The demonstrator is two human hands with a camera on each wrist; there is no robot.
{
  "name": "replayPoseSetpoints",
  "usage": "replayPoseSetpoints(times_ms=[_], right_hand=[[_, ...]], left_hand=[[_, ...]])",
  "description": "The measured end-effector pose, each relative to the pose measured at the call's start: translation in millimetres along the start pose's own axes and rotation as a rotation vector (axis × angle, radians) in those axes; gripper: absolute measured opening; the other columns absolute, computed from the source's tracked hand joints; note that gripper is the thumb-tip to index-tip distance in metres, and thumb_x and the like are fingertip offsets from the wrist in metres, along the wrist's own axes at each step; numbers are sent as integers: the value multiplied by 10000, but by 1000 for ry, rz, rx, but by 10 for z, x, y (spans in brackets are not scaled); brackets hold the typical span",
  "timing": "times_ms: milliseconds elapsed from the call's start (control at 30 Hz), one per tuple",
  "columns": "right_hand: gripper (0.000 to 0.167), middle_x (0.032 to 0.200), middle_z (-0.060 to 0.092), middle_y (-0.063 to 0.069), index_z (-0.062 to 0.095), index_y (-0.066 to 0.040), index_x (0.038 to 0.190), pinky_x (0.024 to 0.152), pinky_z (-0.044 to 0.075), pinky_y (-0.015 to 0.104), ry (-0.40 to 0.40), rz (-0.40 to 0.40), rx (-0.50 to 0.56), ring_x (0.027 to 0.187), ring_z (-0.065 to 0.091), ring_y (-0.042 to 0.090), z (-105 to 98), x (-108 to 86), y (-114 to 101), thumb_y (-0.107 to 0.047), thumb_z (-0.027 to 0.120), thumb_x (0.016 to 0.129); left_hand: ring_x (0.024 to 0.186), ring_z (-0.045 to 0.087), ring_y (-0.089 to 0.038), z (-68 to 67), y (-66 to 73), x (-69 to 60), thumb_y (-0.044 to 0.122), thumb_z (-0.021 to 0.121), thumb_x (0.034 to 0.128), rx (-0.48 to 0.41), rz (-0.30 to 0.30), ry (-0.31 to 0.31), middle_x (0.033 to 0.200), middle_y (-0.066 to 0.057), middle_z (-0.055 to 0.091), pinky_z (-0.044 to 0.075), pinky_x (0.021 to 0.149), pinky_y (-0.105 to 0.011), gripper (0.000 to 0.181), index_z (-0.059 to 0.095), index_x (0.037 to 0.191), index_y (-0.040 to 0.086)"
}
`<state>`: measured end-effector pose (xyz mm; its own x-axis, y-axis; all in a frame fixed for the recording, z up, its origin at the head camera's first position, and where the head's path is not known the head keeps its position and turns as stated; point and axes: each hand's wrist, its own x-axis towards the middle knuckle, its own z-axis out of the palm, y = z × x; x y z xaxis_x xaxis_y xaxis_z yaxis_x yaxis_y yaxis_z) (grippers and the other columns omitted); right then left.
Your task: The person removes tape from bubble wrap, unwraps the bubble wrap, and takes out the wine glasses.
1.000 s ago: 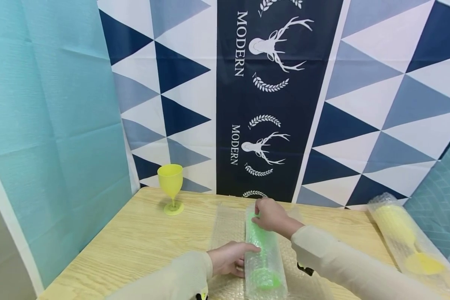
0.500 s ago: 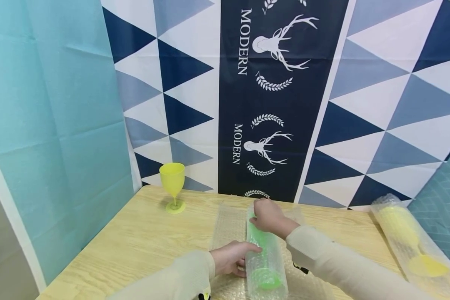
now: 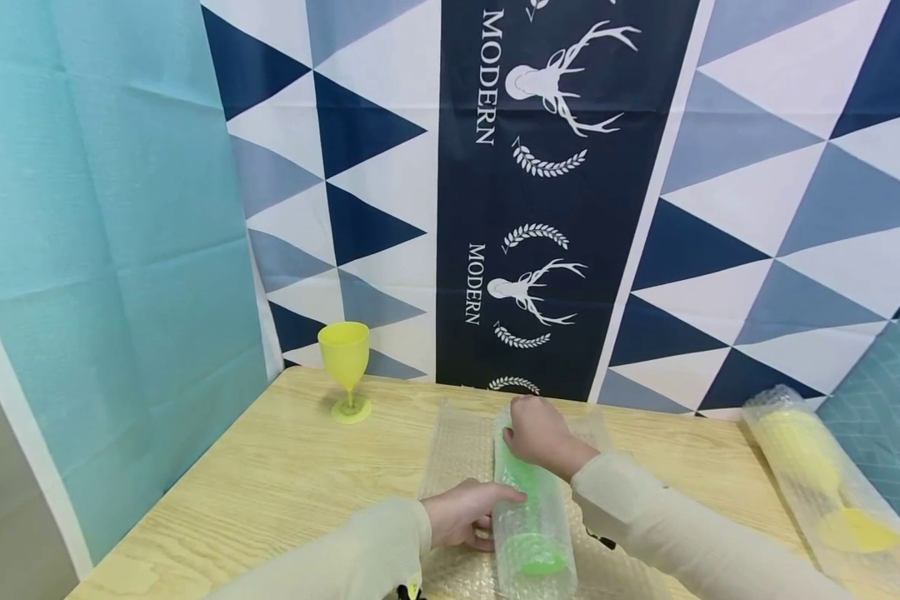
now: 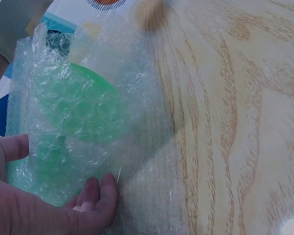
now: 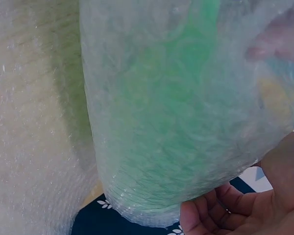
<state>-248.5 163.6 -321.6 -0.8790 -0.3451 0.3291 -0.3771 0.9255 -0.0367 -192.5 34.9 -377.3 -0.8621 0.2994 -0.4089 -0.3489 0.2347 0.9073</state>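
A green goblet (image 3: pixel 534 553) lies on its side inside a roll of bubble wrap (image 3: pixel 558 517), its round foot toward me. From the left, my left hand (image 3: pixel 465 512) grips the roll near the goblet's stem, thumb on top and fingers lower down. In the left wrist view the green foot (image 4: pixel 88 105) shows through the layers. At the far end my right hand (image 3: pixel 543 437) pinches the bubble wrap by the goblet's bowl. The right wrist view has those curled fingers (image 5: pixel 206 210) at the wrap's end; the bowl (image 5: pixel 152 142) is blurred by the plastic.
Flat bubble wrap (image 3: pixel 453 454) spreads beneath the roll on the wooden table (image 3: pixel 270 492). A yellow goblet (image 3: pixel 344 358) stands upright at the back left. Along the right side lies a wrapped yellow goblet (image 3: pixel 810 467). A patterned cloth (image 3: pixel 375 150) hangs behind the table.
Both hands keep their hold on the wrapped green goblet, with barely any movement. The head view has shifted slightly.
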Motion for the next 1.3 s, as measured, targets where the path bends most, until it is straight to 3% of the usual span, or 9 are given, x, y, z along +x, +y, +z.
replayPoseSetpoints(times_ms=[333,500,800,1067,1300], right_hand=[[165,621,521,90,552,14,698,555,506,372,8,19,-1,574,489,189,9,-1,-4,-81,674,754],[149,620,539,96,532,-10,637,521,488,364,9,40,15,563,468,185,-39,19,-15,-37,651,722],[175,681,565,78,513,-71,611,447,427,292,-113,187,53,558,481,168,-95,101,-33,-26,623,740],[373,499,281,-51,330,-157,471,444,280,208,-203,229,128,472,305,117,-139,192,55,-24,612,676],[448,411,423,-68,414,-170,406,537,405,190,-241,270,129,421,444,83,-195,252,135,-167,740,712]], left_hand=[[741,610,-104,-3,-8,5,317,675,841,4,4,2,826,-11,657,566,680,-318,264,593,968,100],[726,616,-100,6,6,6,312,680,839,0,7,11,809,-11,667,565,672,-316,255,596,953,100],[720,590,-100,-7,-8,-1,324,676,840,2,-5,-1,787,-7,617,556,662,-296,276,581,964,96],[751,606,-115,-19,-1,1,327,668,848,5,-16,-7,826,-29,632,565,694,-328,299,575,996,86],[786,611,-134,-18,6,28,332,666,851,-1,-21,-9,871,-47,633,571,724,-353,326,567,1030,78]])
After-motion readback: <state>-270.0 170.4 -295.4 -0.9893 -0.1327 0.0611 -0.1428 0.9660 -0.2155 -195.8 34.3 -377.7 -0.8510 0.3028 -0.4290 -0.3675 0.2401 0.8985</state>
